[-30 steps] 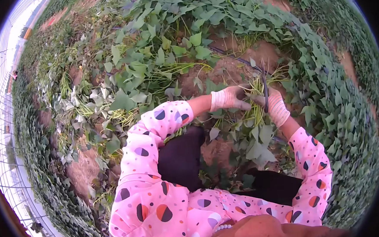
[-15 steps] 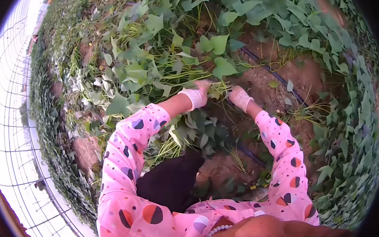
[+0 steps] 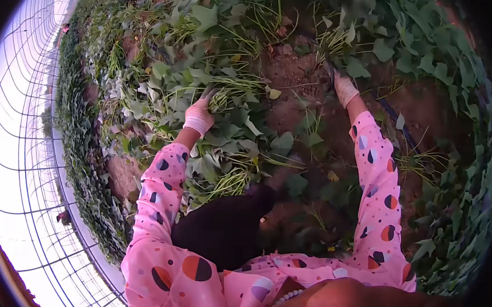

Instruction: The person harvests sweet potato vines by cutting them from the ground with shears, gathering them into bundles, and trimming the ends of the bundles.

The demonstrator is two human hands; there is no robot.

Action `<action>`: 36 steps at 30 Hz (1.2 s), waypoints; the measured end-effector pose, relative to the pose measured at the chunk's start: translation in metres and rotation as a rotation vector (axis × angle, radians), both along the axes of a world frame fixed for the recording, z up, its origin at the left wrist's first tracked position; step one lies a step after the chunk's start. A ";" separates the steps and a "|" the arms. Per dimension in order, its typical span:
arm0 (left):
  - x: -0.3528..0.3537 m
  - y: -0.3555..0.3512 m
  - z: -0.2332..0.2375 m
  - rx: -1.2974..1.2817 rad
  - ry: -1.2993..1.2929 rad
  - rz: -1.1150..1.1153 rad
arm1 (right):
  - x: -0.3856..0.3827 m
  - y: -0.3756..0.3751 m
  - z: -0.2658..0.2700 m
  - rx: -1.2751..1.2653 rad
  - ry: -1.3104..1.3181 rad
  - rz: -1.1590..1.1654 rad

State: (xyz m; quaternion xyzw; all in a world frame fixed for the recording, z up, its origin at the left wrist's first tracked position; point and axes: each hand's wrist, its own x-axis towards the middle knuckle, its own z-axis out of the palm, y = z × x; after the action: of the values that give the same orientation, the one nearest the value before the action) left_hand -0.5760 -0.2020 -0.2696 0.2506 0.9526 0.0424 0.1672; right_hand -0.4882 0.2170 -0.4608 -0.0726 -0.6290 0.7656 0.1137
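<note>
While vine bed (image 3: 209, 15) fills the upper frame, stem bundle (image 3: 235, 88) lies centre-left, long axis approx. L–R. Its near end is in left hand (image 3: 198, 116), fingers curled round it. Right hand (image 3: 343, 88) is well apart, upper right; can't tell its grip.

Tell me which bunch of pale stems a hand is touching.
The upper bunch, at the fingertips of the left hand, amid leaves left of the bare soil. The lower bunch lies apart from both hands.
</note>
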 end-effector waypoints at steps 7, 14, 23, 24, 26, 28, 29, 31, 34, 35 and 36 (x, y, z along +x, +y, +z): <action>0.002 -0.012 -0.002 0.158 -0.052 -0.010 | 0.043 -0.074 0.031 0.312 -0.271 0.413; -0.010 0.030 0.019 -0.373 -0.091 0.054 | -0.034 -0.116 0.134 1.185 -0.830 0.632; -0.058 0.140 0.063 -0.113 0.215 -0.384 | -0.053 -0.125 0.139 1.332 -0.668 0.735; -0.065 0.158 0.042 -0.280 0.126 -0.530 | -0.053 -0.124 0.137 1.337 -0.667 0.747; -0.077 0.178 0.000 -0.513 0.094 -0.713 | -0.052 -0.123 0.140 1.345 -0.695 0.748; -0.093 0.179 -0.034 -0.634 0.071 -0.787 | -0.050 -0.125 0.144 1.366 -0.724 0.745; -0.101 0.176 -0.046 -0.663 0.062 -0.794 | -0.049 -0.127 0.142 1.364 -0.728 0.743; -0.105 0.172 -0.055 -0.695 0.060 -0.803 | -0.051 -0.135 0.138 1.351 -0.708 0.657; -0.097 0.163 -0.056 -0.639 0.125 -0.745 | -0.055 -0.149 0.126 1.317 -0.672 0.612; -0.095 0.163 -0.054 -0.641 0.126 -0.745 | -0.056 -0.153 0.121 1.309 -0.637 0.597; -0.091 0.162 -0.055 -0.635 0.144 -0.664 | -0.055 -0.155 0.120 1.299 -0.624 0.568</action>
State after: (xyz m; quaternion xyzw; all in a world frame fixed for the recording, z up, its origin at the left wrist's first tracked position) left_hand -0.6674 -0.0404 -0.3244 0.4809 0.7958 -0.3246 0.1736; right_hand -0.5434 0.0621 -0.3407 -0.0396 -0.9493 0.1870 -0.2495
